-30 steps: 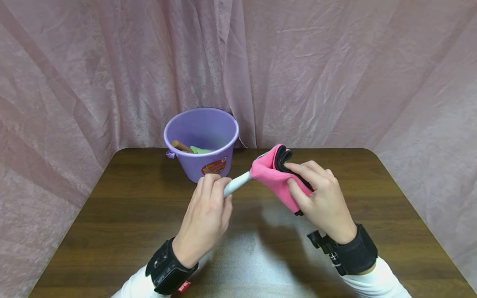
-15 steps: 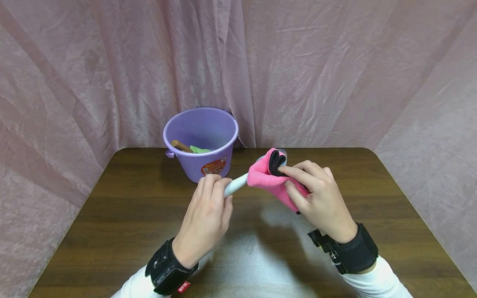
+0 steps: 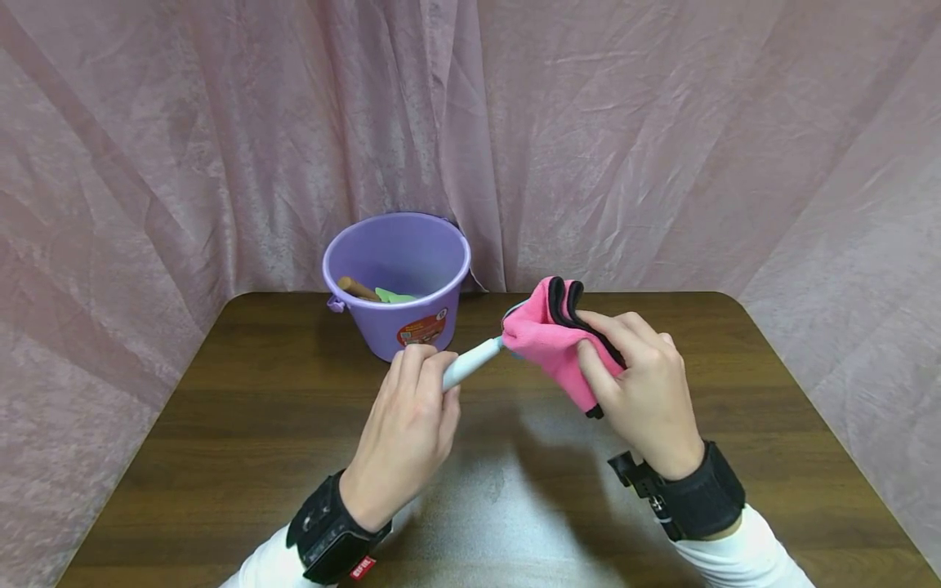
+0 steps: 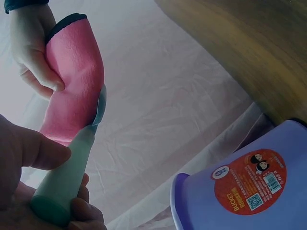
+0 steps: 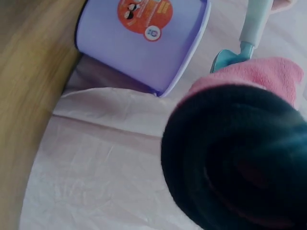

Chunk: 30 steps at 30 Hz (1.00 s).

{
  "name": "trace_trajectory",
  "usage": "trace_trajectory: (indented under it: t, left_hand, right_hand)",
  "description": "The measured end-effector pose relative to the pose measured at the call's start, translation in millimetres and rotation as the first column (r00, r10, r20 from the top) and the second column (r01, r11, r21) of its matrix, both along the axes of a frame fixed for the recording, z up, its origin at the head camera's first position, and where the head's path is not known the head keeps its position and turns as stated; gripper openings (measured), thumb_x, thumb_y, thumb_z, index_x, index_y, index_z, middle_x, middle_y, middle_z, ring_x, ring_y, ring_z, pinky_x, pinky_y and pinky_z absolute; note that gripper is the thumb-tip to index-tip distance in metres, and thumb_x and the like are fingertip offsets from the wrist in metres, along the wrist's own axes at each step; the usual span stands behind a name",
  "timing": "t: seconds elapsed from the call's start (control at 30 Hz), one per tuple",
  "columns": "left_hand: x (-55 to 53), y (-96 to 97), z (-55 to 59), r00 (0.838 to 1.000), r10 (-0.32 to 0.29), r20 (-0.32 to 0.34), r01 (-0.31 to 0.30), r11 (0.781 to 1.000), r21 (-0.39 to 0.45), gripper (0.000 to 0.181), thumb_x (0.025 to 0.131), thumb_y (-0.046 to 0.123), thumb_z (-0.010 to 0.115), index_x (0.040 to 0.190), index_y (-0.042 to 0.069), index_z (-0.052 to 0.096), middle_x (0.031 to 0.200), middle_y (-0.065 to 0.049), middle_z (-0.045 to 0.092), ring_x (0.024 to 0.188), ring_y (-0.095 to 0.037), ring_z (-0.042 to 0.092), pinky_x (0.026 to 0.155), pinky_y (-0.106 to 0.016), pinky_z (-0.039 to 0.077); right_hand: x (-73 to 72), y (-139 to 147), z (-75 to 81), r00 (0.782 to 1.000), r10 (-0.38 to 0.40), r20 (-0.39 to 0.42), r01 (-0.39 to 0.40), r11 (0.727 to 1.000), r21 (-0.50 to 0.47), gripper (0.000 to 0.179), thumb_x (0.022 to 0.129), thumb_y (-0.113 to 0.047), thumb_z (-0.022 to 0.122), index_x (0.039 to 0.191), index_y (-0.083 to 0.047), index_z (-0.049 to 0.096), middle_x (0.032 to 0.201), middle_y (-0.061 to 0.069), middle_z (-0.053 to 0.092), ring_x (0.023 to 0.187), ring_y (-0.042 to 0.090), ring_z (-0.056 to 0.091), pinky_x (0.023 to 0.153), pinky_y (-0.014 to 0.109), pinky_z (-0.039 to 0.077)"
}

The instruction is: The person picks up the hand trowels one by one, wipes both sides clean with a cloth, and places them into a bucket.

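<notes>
My left hand (image 3: 404,429) grips the pale blue-green handle (image 3: 472,363) of a small trowel, held above the table. Folded over the trowel's blade is a pink cloth (image 3: 542,341) with black edging. My right hand (image 3: 647,396) pinches this cloth between thumb and fingers from the right side. Only an edge of the teal blade (image 4: 100,106) shows in the left wrist view, beside the cloth. Seen from the right wrist, the blade's shoulder (image 5: 225,58) comes out from under the pink fabric, while the black-edged folds fill the near side.
A purple bucket (image 3: 397,253) stands at the back of the wooden table (image 3: 220,457), behind my left hand. A brown rod-like end (image 3: 358,288) and a light green piece (image 3: 393,296) lie inside it. Behind the table hangs a pink curtain (image 3: 625,147).
The cloth in my right hand first shifted left towards the handle, baring the blade's tip, then moved back right and up, covering the tip. My left hand and the bucket stayed put.
</notes>
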State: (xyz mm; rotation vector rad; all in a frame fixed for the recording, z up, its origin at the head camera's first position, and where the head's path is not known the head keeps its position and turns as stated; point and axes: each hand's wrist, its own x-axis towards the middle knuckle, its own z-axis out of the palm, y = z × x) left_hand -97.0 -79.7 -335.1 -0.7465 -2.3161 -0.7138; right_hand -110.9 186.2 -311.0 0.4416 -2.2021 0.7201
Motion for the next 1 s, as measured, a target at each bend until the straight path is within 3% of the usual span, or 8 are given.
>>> trace_trajectory:
  t: [0.27, 0.63, 0.83, 1.0]
  left_hand:
    - [1.1, -0.7, 1.1, 1.0, 0.0, 0.008, -0.001, 1.0, 0.004, 0.03, 0.091, 0.007, 0.062, 0.119, -0.004, 0.057, 0.107, -0.012, 0.051, 0.09, -0.025, 0.048, 0.076, -0.035, 0.042]
    - [2.0, -2.0, 2.5, 1.0, 0.006, 0.023, -0.006, 1.0, 0.005, 0.033, 0.092, 0.007, 0.064, 0.122, -0.005, 0.057, 0.109, -0.013, 0.05, 0.091, -0.025, 0.047, 0.077, -0.034, 0.042]
    - [2.3, -1.4, 3.2, 1.0, -0.001, 0.028, 0.001, 1.0, 0.004, 0.033, 0.093, 0.006, 0.063, 0.122, -0.005, 0.056, 0.11, -0.013, 0.049, 0.092, -0.025, 0.047, 0.079, -0.034, 0.043]
    - [2.4, -0.6, 3.1, 1.0, -0.006, 0.027, 0.006, 1.0, 0.004, 0.032, 0.093, 0.006, 0.063, 0.122, -0.005, 0.056, 0.11, -0.013, 0.049, 0.093, -0.025, 0.048, 0.079, -0.034, 0.043]
  right_hand:
    - [-1.4, 2.9, 1.1, 0.993, -0.11, -0.047, 0.11, 0.994, 0.004, 0.028, 0.088, -0.017, 0.066, 0.114, -0.012, 0.075, 0.084, 0.003, 0.064, 0.069, 0.014, 0.052, 0.06, 0.039, 0.027]
    - [-0.6, 5.0, 3.0, 0.975, -0.193, -0.109, 0.197, 0.98, 0.032, 0.03, 0.089, -0.02, 0.062, 0.115, -0.01, 0.075, 0.078, 0.006, 0.058, 0.066, 0.019, 0.049, 0.06, 0.042, 0.026]
    - [-0.1, 0.5, 1.6, 0.974, -0.162, -0.161, 0.172, 0.984, 0.053, 0.028, 0.086, -0.017, 0.064, 0.111, -0.009, 0.076, 0.076, 0.006, 0.056, 0.061, 0.02, 0.049, 0.059, 0.044, 0.026]
    - [1.5, -3.0, 0.0, 0.982, -0.106, -0.155, 0.12, 0.989, 0.083, 0.028, 0.086, -0.016, 0.063, 0.11, -0.009, 0.076, 0.076, 0.005, 0.054, 0.061, 0.018, 0.048, 0.06, 0.044, 0.027]
